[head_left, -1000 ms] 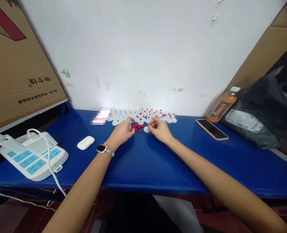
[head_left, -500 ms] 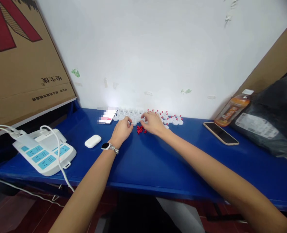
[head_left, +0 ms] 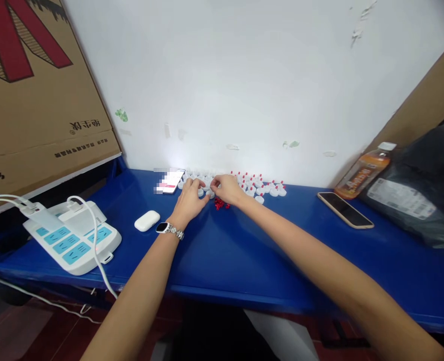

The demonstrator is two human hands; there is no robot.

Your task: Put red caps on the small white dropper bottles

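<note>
Both hands have drawn together among the white caps (head_left: pixel 207 193) by the wall: the left hand (head_left: pixel 192 198) pinches one, and the right hand (head_left: pixel 227 189), fingers curled narrow, has shifted left to meet it, leaving the red pegs (head_left: pixel 221 204) just beside it on the blue table (head_left: pixel 244 250).

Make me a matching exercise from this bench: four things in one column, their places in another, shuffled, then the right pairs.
Things:
1. earbud case
2. phone
3. drink bottle
4. red bits

Places:
A. leaning by the black bag at the far right
B. lying flat just in front of the bottle
C. between the power strip and the left wrist
D. small heap just below the two hands

Pairs: 1-C, 2-B, 3-A, 4-D
</note>
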